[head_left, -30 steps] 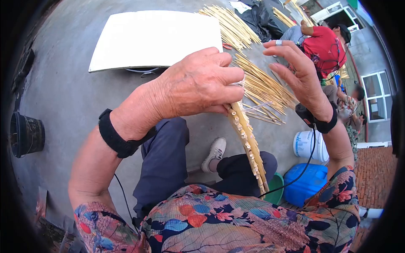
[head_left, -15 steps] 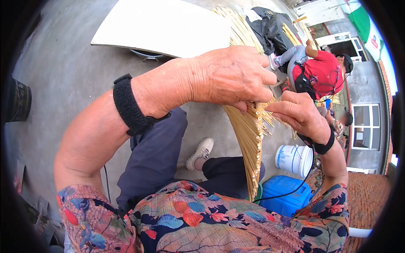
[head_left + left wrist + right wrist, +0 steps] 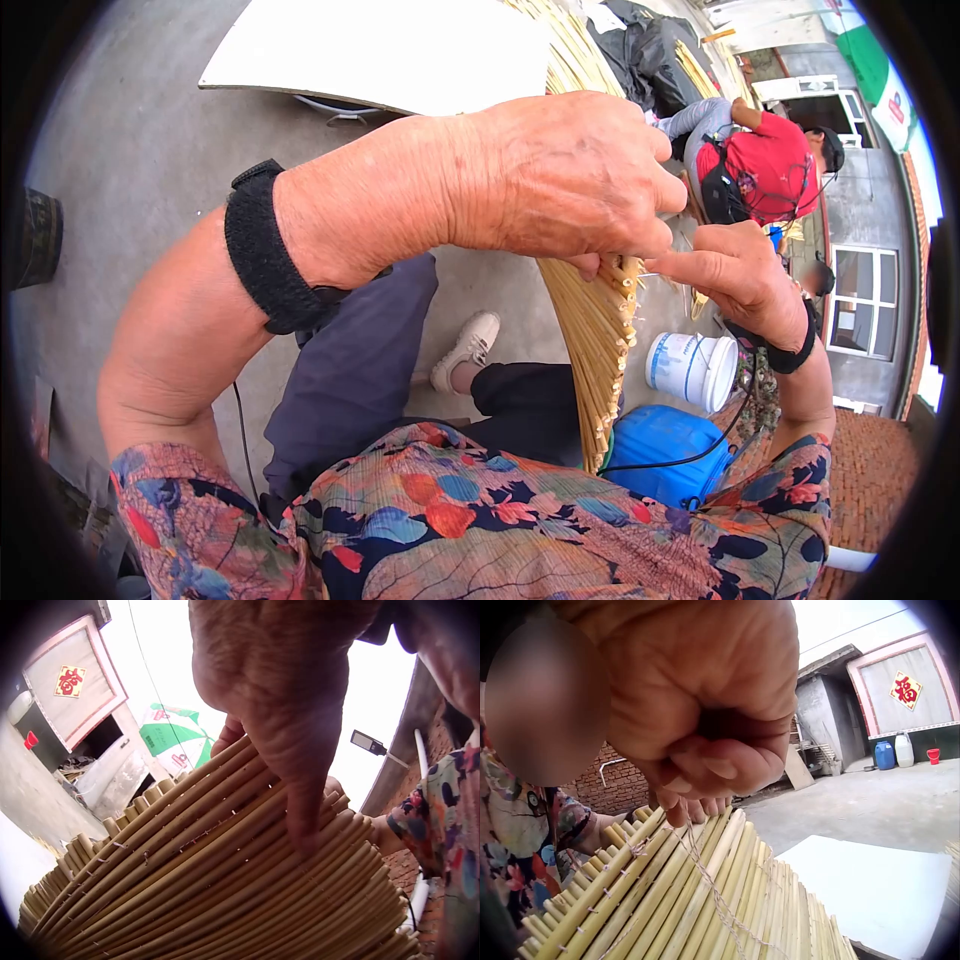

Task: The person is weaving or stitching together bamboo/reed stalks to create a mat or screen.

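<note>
Many thin stalks lie side by side in a stitched mat [image 3: 590,345], its cut ends facing the right hand. My left hand [image 3: 560,180] grips its upper end; in the left wrist view that hand [image 3: 281,690] has a finger down over the stalks [image 3: 217,862]. At the cut ends my right hand [image 3: 730,278] pinches, apparently at a thin needle, mostly hidden by the fingertips. In the right wrist view the right hand's [image 3: 712,712] fingers are curled close above the stalks [image 3: 667,900], and twisted thread [image 3: 721,904] runs across them.
A white board [image 3: 390,50] lies beyond the left arm, beside loose stalks [image 3: 570,50]. A white bucket [image 3: 692,370] and a blue container [image 3: 665,455] stand at the right. A person in red [image 3: 770,165] sits further off, near black sheeting [image 3: 655,55].
The right hand was raised apart with spread fingers; it has come down to the cut ends and pinches there. The left hand and mat have shifted right, and the mat has turned, showing more stalks.
</note>
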Demonstrator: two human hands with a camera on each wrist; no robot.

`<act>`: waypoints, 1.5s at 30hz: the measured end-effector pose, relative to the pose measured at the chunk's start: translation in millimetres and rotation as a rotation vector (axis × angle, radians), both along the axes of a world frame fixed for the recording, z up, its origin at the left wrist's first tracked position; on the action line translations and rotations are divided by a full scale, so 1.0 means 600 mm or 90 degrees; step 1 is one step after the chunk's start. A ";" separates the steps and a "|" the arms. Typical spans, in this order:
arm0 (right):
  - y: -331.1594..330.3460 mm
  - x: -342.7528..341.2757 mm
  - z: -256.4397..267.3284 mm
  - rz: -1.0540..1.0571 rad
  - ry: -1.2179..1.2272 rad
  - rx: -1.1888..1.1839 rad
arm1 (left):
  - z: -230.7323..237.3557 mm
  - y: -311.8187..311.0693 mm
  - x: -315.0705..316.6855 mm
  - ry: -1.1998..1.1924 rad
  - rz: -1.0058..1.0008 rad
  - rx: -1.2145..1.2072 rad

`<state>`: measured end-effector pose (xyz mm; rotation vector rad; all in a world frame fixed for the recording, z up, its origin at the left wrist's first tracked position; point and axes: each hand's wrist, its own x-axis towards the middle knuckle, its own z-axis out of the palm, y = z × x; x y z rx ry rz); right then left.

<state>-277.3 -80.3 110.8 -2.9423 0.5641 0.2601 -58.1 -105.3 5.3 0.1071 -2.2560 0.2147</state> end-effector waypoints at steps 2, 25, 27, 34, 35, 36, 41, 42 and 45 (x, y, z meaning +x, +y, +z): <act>0.003 0.006 0.002 0.010 0.010 -0.012 | 0.006 0.007 0.008 -0.034 0.026 0.008; -0.008 0.011 -0.022 0.033 -0.018 -0.002 | 0.002 0.004 0.008 -0.064 0.059 0.022; -0.009 0.010 -0.025 0.025 -0.024 0.003 | 0.001 0.003 0.010 -0.065 0.064 0.021; -0.009 0.011 -0.031 0.024 -0.039 0.021 | -0.001 -0.001 0.006 -0.050 0.044 0.024; -0.009 0.012 -0.033 0.024 -0.049 0.025 | -0.001 -0.001 0.005 -0.053 0.050 0.023; -0.009 0.012 -0.035 0.025 -0.059 0.029 | -0.001 0.000 0.004 -0.057 0.056 0.022; -0.011 0.014 -0.035 0.013 -0.046 0.042 | 0.003 -0.004 0.001 -0.064 0.057 0.010; -0.011 0.014 -0.037 0.006 -0.060 0.056 | 0.003 -0.004 0.000 -0.066 0.055 0.012; -0.004 0.028 -0.043 -0.024 -0.064 0.071 | 0.001 -0.005 -0.003 -0.070 0.042 0.020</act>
